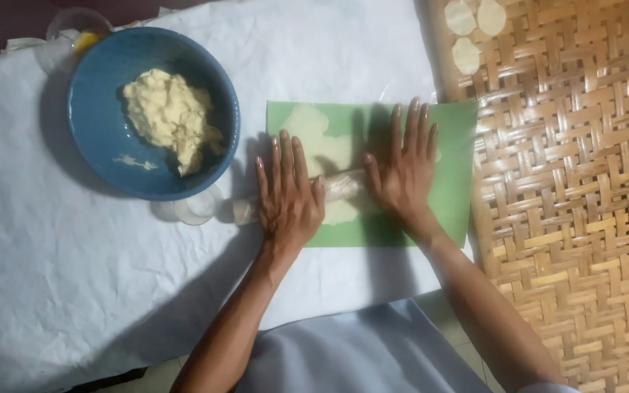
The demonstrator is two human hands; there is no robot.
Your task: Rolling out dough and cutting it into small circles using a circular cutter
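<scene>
A green mat (pixel 453 167) lies on white paper, with pale dough (pixel 322 142) flattened thin on it. Across the dough lies a clear roller (pixel 343 185), like a glass bottle on its side. My left hand (pixel 287 193) presses flat on the roller's left part, fingers straight and together. My right hand (pixel 404 167) presses flat on its right part, fingers pointing away from me. Both palms rest on top of the roller rather than wrapping around it.
A blue bowl (pixel 96 138) with a lump of yellow dough (pixel 169 116) stands at the left. A small clear cup (pixel 196 207) sits below it. A woven bamboo tray (pixel 569 218) on the right holds three thin dough rounds (pixel 466 54) at its top.
</scene>
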